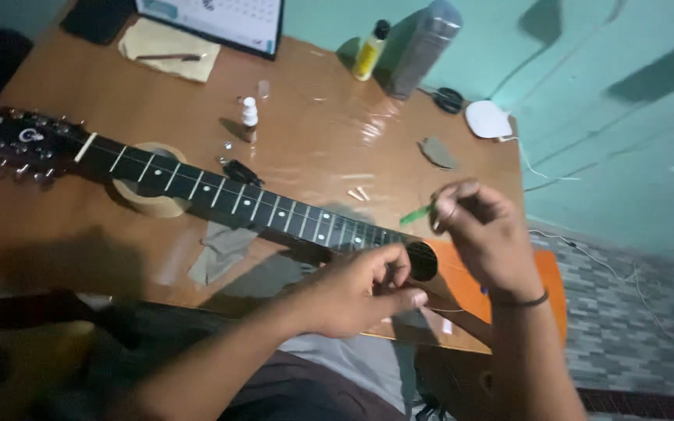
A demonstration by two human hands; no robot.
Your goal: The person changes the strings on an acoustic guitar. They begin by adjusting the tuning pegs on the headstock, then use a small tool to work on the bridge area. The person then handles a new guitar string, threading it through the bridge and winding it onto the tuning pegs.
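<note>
My right hand (pixel 481 226) pinches a light, stiff green pick (pixel 416 214) by its rear; my left hand (pixel 360 288) curls shut on what looks like thin, springy guitar string (pixel 450 310) beside the soundhole (pixel 421 261).

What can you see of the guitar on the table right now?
The guitar lies flat across the wooden table, headstock to the left, neck resting on a roll of tape. It has a dark fretboard with pale frets and dot inlays, and an orange body with a round sound hole. The left hand rests at the sound hole; the right hand, above the body, pinches a small green piece.
</note>
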